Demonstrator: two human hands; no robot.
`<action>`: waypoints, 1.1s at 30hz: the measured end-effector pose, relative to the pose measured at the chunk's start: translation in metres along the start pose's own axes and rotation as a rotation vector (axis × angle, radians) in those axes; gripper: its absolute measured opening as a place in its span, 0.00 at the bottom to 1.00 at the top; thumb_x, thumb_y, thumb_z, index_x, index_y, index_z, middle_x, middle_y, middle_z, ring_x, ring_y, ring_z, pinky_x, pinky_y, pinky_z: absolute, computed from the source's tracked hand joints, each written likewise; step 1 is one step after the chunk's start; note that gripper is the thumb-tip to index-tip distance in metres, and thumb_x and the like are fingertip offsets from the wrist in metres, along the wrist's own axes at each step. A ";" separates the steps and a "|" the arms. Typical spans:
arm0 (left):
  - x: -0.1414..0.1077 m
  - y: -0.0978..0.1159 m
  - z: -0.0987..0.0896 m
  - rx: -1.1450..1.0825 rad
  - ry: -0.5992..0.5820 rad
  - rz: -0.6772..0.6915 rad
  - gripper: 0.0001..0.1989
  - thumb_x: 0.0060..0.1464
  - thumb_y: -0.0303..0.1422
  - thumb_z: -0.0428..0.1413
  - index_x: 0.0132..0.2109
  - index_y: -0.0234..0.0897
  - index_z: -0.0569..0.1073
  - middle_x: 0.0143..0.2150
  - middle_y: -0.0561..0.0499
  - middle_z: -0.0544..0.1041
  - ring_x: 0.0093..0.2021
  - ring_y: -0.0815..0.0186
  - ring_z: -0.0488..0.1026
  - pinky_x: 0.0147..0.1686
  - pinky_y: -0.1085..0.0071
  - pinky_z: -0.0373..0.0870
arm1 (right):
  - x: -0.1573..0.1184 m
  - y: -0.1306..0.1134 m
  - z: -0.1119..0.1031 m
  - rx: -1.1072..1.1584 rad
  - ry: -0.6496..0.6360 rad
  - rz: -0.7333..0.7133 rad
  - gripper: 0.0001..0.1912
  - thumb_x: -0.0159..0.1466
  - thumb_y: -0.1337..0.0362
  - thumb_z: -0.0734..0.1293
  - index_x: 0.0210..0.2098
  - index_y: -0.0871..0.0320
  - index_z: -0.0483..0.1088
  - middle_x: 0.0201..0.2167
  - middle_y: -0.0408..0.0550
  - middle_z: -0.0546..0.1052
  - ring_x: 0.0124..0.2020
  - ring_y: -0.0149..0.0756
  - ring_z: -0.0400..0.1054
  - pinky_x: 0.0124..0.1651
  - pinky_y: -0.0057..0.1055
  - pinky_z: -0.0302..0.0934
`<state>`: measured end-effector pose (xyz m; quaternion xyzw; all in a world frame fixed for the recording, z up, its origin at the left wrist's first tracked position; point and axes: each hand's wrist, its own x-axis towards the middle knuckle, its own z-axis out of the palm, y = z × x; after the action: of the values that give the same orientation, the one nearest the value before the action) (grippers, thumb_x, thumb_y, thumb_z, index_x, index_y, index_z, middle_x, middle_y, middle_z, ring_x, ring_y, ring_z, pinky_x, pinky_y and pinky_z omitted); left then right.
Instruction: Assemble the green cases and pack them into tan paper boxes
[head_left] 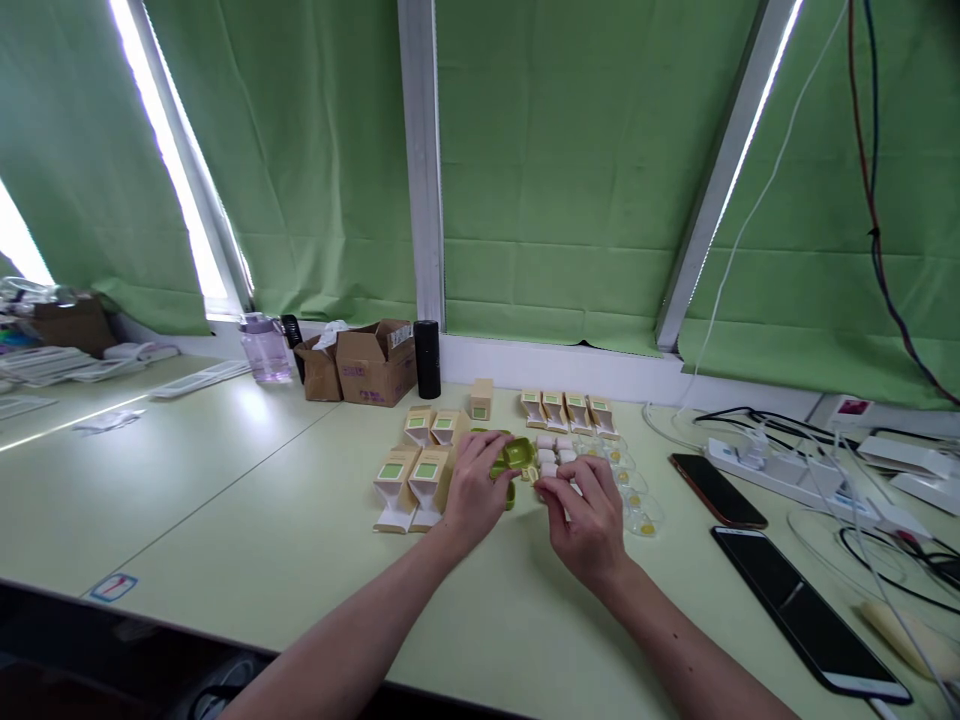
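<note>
My left hand [478, 485] is closed round a small olive-green plastic case [518, 453], holding it above the table. Close beside the case, the thumb and fingers of my right hand [589, 515] pinch together at a small pale-yellow piece [531, 474], too small to name. Small white blocks [547, 456] stand in rows just behind my right hand. To its right lie several clear round plastic pieces [641, 513] with yellow centres. Left of my left hand are open cream boxes [395, 475] with green labels and white flaps. Other green pieces are partly hidden by my left hand.
More cream boxes [576, 410] line the back of the table [300, 560]. Cardboard boxes [375, 365], a black cylinder [427, 360] and a purple water bottle [265, 350] stand back left. Two phones [806, 610], a power strip [787, 480] and cables lie at right.
</note>
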<state>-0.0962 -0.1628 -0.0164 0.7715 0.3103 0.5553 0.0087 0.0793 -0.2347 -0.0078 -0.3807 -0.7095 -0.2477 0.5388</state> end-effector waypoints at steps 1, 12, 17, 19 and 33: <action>0.001 -0.002 0.000 0.007 0.022 -0.036 0.20 0.60 0.26 0.61 0.59 0.41 0.76 0.52 0.44 0.78 0.55 0.53 0.72 0.57 0.53 0.74 | 0.000 0.001 0.000 0.006 0.006 0.006 0.09 0.67 0.75 0.68 0.40 0.55 0.76 0.34 0.49 0.74 0.44 0.44 0.64 0.44 0.39 0.64; 0.006 -0.008 0.000 -0.152 0.153 -0.419 0.21 0.62 0.35 0.61 0.61 0.40 0.74 0.54 0.42 0.79 0.51 0.56 0.75 0.49 0.59 0.74 | 0.015 0.028 0.024 -0.180 -0.584 0.263 0.10 0.67 0.72 0.67 0.33 0.54 0.78 0.33 0.46 0.83 0.43 0.43 0.69 0.46 0.38 0.53; 0.008 -0.009 0.001 -0.248 0.176 -0.547 0.18 0.64 0.39 0.60 0.58 0.40 0.75 0.52 0.42 0.79 0.47 0.59 0.75 0.45 0.63 0.72 | 0.030 0.031 0.047 -0.311 -0.821 0.280 0.09 0.66 0.70 0.67 0.34 0.54 0.80 0.33 0.49 0.83 0.45 0.44 0.71 0.47 0.39 0.50; 0.009 -0.008 0.001 -0.281 0.195 -0.570 0.16 0.64 0.39 0.60 0.57 0.41 0.75 0.51 0.43 0.79 0.46 0.59 0.75 0.44 0.65 0.71 | 0.031 0.032 0.055 -0.324 -0.836 0.275 0.10 0.65 0.70 0.67 0.34 0.54 0.81 0.34 0.50 0.83 0.45 0.45 0.70 0.47 0.39 0.50; 0.010 -0.004 0.002 -0.339 0.224 -0.569 0.10 0.65 0.39 0.58 0.49 0.41 0.73 0.48 0.45 0.79 0.47 0.60 0.77 0.41 0.68 0.69 | 0.026 0.029 0.069 -0.331 -0.854 0.243 0.09 0.62 0.70 0.69 0.30 0.55 0.82 0.34 0.54 0.83 0.46 0.48 0.68 0.46 0.40 0.49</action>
<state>-0.0943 -0.1544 -0.0097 0.5762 0.4152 0.6554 0.2570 0.0597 -0.1576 -0.0057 -0.6095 -0.7689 -0.1140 0.1558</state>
